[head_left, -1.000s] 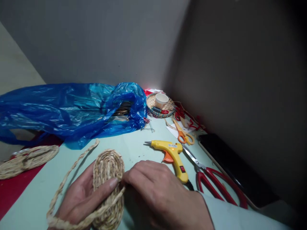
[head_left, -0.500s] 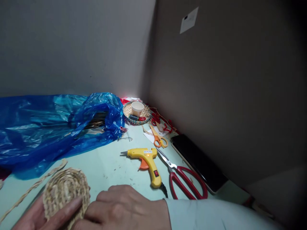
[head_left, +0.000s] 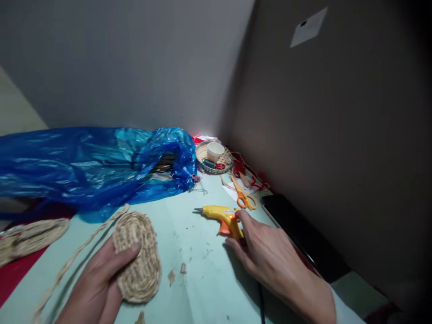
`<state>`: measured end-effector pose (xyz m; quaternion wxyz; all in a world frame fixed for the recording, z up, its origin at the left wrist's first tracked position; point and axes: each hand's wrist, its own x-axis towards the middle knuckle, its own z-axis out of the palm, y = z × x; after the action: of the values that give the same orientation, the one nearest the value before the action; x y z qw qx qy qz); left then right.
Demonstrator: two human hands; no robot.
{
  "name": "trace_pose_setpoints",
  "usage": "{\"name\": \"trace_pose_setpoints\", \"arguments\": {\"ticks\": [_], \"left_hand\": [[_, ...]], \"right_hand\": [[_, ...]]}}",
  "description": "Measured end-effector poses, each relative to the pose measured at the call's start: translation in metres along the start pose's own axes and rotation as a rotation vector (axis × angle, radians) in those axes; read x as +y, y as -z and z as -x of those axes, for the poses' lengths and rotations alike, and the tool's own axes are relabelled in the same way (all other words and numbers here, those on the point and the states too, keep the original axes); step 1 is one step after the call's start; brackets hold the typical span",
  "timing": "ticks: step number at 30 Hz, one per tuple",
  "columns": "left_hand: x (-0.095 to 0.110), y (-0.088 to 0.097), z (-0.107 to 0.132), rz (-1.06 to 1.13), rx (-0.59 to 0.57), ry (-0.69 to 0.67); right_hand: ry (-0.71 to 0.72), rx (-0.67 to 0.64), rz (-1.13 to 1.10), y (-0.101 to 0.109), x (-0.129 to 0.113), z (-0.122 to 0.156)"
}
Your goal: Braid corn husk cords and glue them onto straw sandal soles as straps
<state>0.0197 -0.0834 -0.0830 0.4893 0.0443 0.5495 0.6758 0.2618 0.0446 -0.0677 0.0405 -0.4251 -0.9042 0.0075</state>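
Note:
My left hand [head_left: 94, 279] holds an oval coil of woven straw [head_left: 140, 265] on the pale green table, thumb pressed on its top. A loose straw braid [head_left: 77, 254] trails from the coil toward the lower left. Reaching forward, my right hand [head_left: 270, 256] has its fingers closed round the handle of a yellow glue gun [head_left: 216, 211], whose nozzle points left. The gun's handle is mostly hidden under that hand.
A crumpled blue plastic bag [head_left: 84, 166] fills the back left. A small basket [head_left: 202, 155] with a white cup [head_left: 215, 150] sits in the corner, orange scissors [head_left: 243, 195] before it. A black slab [head_left: 303, 234] lies along the right wall. Another woven piece [head_left: 30, 236] rests on a red mat [head_left: 16, 270].
My right hand left the straw coil and moved right and forward onto the glue gun. The left hand keeps the coil. The red scissors are now hidden under my right hand.

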Motion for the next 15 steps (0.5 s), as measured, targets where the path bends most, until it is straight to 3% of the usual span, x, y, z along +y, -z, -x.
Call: {"name": "trace_pose_setpoints", "arguments": {"ticks": [6, 12, 15], "left_hand": [[0.008, -0.010, 0.009, 0.103, -0.025, 0.034], [0.009, -0.009, 0.011, 0.014, -0.090, 0.000], [0.009, -0.010, 0.010, 0.024, -0.087, -0.032]], "right_hand": [[-0.063, -0.052, -0.261, 0.000, 0.004, -0.001], [-0.207, -0.011, -0.914, 0.001, 0.010, -0.005], [-0.304, -0.077, -1.219, 0.003, 0.003, -0.007]]}}
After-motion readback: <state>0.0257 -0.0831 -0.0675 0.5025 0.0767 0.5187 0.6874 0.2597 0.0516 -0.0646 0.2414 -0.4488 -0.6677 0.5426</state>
